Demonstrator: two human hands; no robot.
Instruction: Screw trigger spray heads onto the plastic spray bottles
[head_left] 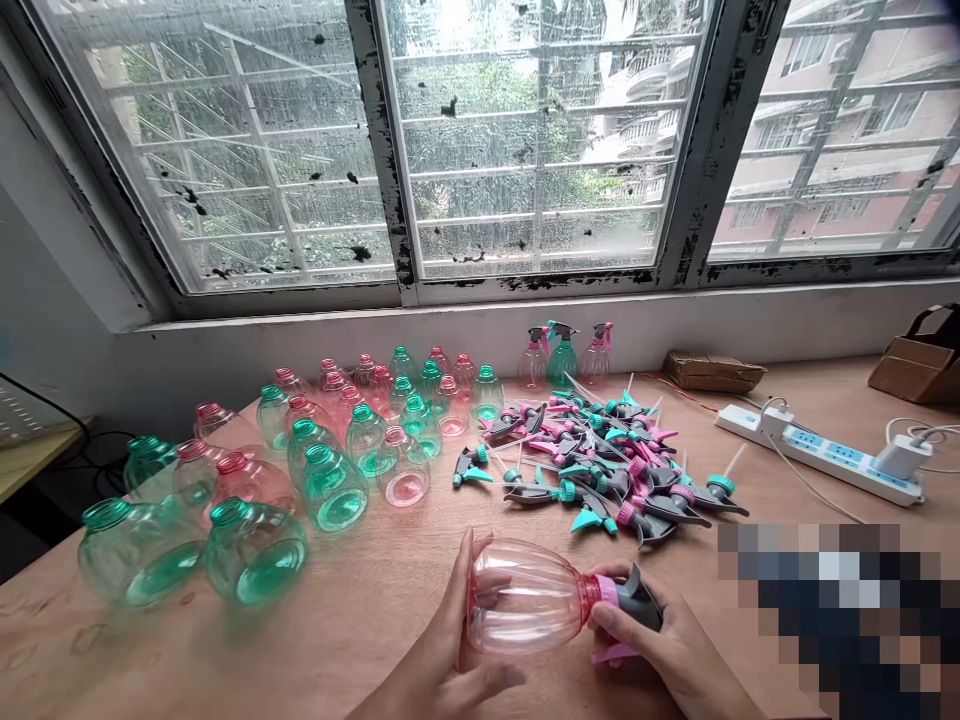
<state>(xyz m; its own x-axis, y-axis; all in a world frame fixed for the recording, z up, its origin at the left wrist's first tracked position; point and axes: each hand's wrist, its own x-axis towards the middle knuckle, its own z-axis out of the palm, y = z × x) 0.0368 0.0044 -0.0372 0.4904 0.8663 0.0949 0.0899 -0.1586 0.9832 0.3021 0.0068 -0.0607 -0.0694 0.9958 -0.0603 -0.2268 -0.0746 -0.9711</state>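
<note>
A clear pink spray bottle (pixel 525 597) lies sideways between my hands, low over the table. My left hand (pixel 457 640) cradles its base, fingers behind the plastic and the thumb apart below. At the neck, my right hand (pixel 649 635) grips the pink collar of a grey trigger spray head (pixel 637 598), which sits on the bottle's mouth. The pink trigger points down under my right fingers, partly hidden. Just beyond lies a heap of loose spray heads (pixel 600 460), grey with pink or teal collars and triggers. One teal spray head (pixel 470 467) rests at the heap's left side.
Several headless green bottles (pixel 259 560) and pink bottles (pixel 405 475) stand at left. By the wall are assembled spray bottles (pixel 562 360). A power strip (pixel 821 455), a brown package (pixel 712 370) and a cardboard box (pixel 919 365) lie at right. The lower right corner is pixelated.
</note>
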